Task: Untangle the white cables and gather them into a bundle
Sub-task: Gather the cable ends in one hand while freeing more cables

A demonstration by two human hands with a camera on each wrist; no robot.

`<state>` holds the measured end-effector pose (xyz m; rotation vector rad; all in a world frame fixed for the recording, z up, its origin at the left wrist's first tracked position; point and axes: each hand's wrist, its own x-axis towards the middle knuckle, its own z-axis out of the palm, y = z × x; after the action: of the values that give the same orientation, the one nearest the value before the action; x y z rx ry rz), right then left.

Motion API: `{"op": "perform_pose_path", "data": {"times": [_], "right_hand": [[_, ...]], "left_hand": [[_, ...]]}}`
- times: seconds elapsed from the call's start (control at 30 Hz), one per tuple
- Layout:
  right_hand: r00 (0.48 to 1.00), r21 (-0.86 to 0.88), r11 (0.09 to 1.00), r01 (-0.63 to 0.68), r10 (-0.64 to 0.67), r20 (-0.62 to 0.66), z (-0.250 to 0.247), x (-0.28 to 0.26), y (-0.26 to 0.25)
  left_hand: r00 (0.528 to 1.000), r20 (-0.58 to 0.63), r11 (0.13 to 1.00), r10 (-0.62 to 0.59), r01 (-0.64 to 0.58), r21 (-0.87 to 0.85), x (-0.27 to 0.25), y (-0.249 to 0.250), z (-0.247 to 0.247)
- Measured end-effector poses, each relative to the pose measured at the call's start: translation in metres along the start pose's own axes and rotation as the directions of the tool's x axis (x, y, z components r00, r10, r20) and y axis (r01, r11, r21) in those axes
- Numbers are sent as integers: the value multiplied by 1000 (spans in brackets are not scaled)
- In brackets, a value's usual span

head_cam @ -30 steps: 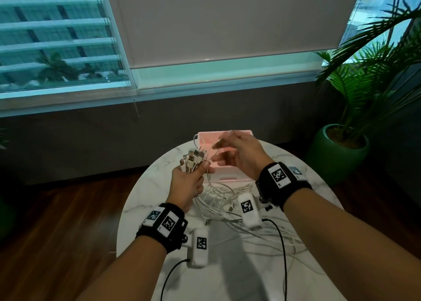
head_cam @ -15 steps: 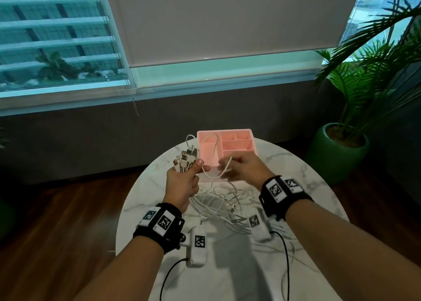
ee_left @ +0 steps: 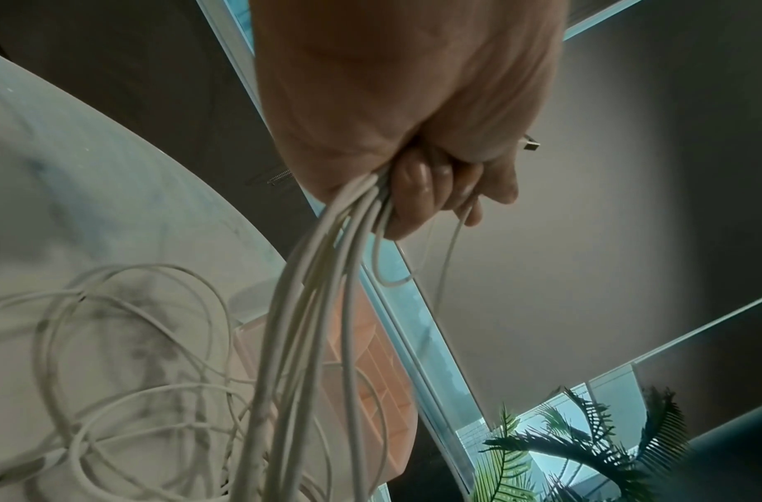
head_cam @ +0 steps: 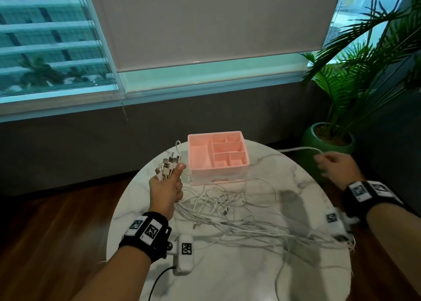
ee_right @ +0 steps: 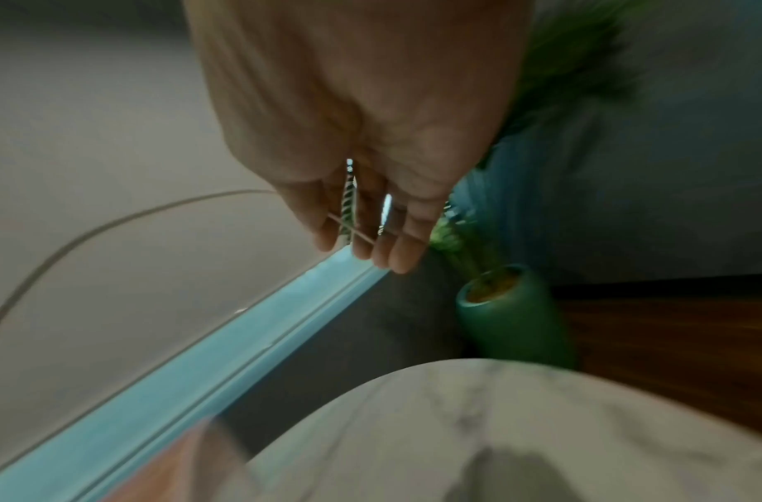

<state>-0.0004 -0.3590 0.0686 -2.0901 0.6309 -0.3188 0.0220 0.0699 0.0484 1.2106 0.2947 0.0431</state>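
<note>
My left hand [head_cam: 165,188] fists the plug ends of the thin white cables [head_cam: 227,212]; their tangle sprawls on the round marble table [head_cam: 227,275]. My right hand [head_cam: 335,167] pinches one strand, drawn out sideways. Untangling step; next, feed that strand into the fist.

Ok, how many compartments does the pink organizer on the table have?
6, all inside the pink organizer: one large along the left side, two small at the back right, one wide across the middle right, two small at the front right. None seem hidden.
</note>
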Motion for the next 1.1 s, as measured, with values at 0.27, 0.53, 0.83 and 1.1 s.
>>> {"op": "perform_pose_path", "data": {"times": [0.27, 0.53, 0.83, 1.1], "right_hand": [[868, -480, 732, -484, 472, -155, -67, 3, 138], [943, -189, 963, 190, -125, 309, 62, -69, 3], [464, -160, 510, 845, -551, 693, 195, -168, -105], [528, -243, 588, 772, -380, 759, 187, -158, -49]], "left_hand": [[998, 56, 999, 25, -26, 20, -1, -2, 9], [993, 121, 1000, -12, 15, -24, -5, 1, 29], [993, 118, 994, -31, 43, -96, -14, 17, 22], [1000, -14, 980, -23, 20, -198, -7, 17, -1]]}}
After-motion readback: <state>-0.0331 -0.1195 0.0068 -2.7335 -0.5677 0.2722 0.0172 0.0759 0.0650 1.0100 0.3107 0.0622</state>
